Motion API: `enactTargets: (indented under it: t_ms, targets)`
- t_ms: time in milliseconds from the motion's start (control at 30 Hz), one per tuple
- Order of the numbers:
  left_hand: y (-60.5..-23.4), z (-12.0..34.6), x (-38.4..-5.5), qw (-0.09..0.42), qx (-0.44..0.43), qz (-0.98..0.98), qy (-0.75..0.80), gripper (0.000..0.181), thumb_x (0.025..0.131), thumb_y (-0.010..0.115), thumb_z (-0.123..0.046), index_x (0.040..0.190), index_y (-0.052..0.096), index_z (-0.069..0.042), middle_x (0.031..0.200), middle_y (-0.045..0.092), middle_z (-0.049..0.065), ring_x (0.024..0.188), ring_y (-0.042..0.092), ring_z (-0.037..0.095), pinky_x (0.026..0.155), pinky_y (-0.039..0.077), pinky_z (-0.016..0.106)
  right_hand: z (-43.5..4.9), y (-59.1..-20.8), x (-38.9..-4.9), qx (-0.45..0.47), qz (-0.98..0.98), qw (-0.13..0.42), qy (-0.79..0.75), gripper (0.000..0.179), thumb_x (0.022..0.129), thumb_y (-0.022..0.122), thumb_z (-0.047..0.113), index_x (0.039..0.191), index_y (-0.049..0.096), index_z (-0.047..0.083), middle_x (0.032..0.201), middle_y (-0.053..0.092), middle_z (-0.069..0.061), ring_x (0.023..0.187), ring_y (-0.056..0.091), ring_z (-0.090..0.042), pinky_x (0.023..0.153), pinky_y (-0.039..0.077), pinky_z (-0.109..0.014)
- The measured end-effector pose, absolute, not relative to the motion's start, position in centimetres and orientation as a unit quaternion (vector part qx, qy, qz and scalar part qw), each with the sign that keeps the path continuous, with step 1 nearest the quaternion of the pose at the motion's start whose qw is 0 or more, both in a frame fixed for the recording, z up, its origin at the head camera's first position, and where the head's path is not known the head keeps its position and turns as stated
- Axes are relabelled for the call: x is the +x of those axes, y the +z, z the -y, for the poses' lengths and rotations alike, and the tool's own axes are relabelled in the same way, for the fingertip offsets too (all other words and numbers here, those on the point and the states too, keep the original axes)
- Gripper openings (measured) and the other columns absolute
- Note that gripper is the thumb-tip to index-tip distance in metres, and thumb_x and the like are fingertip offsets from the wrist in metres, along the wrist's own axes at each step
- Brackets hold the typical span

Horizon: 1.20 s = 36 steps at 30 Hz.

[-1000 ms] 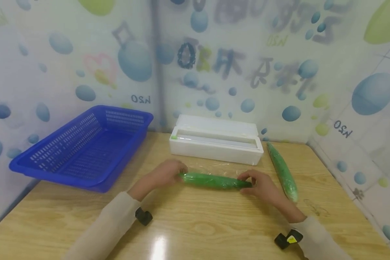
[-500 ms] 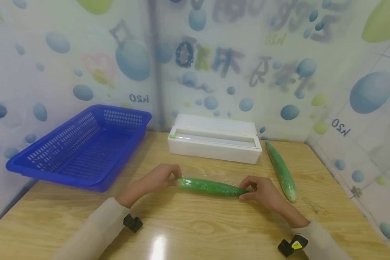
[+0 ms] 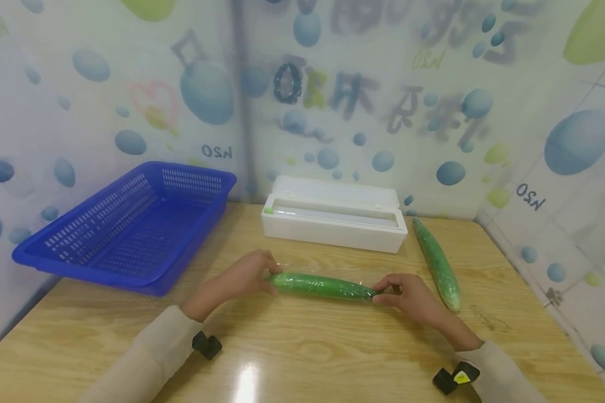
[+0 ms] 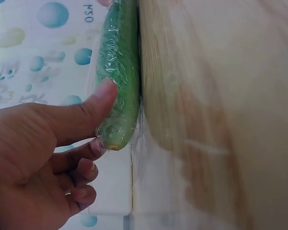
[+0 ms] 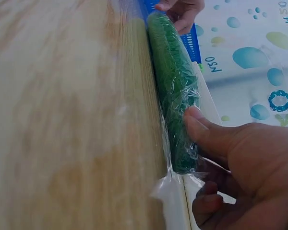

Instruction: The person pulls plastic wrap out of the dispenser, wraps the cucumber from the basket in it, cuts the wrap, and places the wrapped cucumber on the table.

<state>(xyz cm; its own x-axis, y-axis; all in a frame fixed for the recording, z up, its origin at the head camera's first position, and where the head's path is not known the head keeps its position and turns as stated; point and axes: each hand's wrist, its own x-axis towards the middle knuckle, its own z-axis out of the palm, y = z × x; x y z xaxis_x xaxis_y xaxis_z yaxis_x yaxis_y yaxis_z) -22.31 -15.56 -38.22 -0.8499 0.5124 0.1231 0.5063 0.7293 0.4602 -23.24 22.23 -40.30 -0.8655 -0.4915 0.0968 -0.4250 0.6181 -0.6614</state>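
A cucumber [image 3: 322, 286] wrapped in clear cling film lies crosswise on the wooden table. My left hand [image 3: 247, 274] holds its left end; the left wrist view shows the thumb [image 4: 101, 103] on the film-covered side and fingertips by the pale cut tip. At the darker right end, my right hand [image 3: 408, 296] pinches the cucumber and its film between thumb [image 5: 197, 127] and fingers. Loose cling film [image 5: 165, 191] sticks out past that end in the right wrist view. The cucumber's far underside is hidden.
Behind the hands stands a white box [image 3: 333, 232] with its lid raised and a roll inside. A blue perforated basket [image 3: 181, 252] is at the left. Another cucumber [image 3: 437, 266], apparently film-wrapped, lies at the right. Walls close off the back and right side.
The wrapped cucumber has shifted a little left and towards me, both hands going with it. Less loose film shows behind it. The box, basket and other cucumber have stayed put.
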Motion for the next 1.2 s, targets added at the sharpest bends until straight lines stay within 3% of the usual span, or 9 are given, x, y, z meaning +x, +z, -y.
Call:
enactTargets:
  t_ms: [333,500,600,900,1033,1200]
  targets:
    - [-38.1,15.6,-22.1,-0.005,0.262,-0.926,0.272,0.035,0.07,0.083,-0.014,0.098,0.067,-0.003,0.084,0.066,0.0,0.081,0.062,0.019,0.078,0.05,0.036,-22.4,-40.0,-23.3,-0.291,-0.897,0.03,-0.333,0.021,0.087,0.069,0.035,0.098,0.074,0.018,0.086,0.063,0.012,0.076,0.053,-0.01,0.064,0.046,-0.028]
    - [-38.1,15.8,-22.2,-0.009,0.276,-0.92,0.28,0.031,0.072,0.082,-0.012,0.096,0.063,-0.006,0.083,0.067,0.002,0.081,0.063,0.02,0.076,0.05,0.037,-21.8,-39.4,-22.9,-0.286,-0.908,0.039,-0.303,0.031,0.078,0.077,0.037,0.099,0.075,0.015,0.087,0.066,0.014,0.082,0.057,-0.009,0.073,0.047,-0.033]
    - [-38.0,15.9,-22.2,-0.012,0.29,-0.914,0.284,0.028,0.074,0.08,-0.01,0.095,0.063,-0.007,0.085,0.068,0.002,0.082,0.064,0.02,0.075,0.051,0.035,-21.6,-39.3,-22.7,-0.291,-0.91,0.026,-0.295,0.036,0.075,0.08,0.036,0.1,0.074,0.012,0.083,0.066,0.013,0.078,0.058,-0.008,0.07,0.048,-0.031]
    - [-38.0,16.1,-22.2,-0.017,0.314,-0.907,0.279,0.011,0.08,0.076,-0.01,0.088,0.068,-0.011,0.085,0.068,-0.004,0.081,0.063,0.014,0.073,0.051,0.03,-21.5,-39.2,-22.5,-0.271,-0.916,0.013,-0.295,0.019,0.077,0.078,0.035,0.089,0.071,0.021,0.08,0.064,0.015,0.075,0.052,-0.01,0.066,0.044,-0.027]
    - [-38.1,16.0,-22.2,-0.009,0.294,-0.916,0.274,0.02,0.076,0.08,-0.014,0.09,0.067,-0.009,0.089,0.067,-0.002,0.084,0.061,0.016,0.076,0.05,0.032,-21.4,-39.1,-22.5,-0.272,-0.915,0.029,-0.296,0.019,0.079,0.076,0.034,0.089,0.073,0.018,0.08,0.066,0.013,0.069,0.052,-0.008,0.059,0.044,-0.025]
    - [-38.4,15.8,-22.3,-0.022,0.281,-0.92,0.272,0.034,0.065,0.087,-0.016,0.09,0.065,-0.01,0.094,0.055,0.0,0.09,0.056,0.021,0.082,0.049,0.034,-21.4,-39.0,-22.6,-0.28,-0.913,0.037,-0.294,0.016,0.082,0.074,0.031,0.089,0.074,0.017,0.081,0.066,0.013,0.067,0.05,-0.009,0.057,0.044,-0.025]
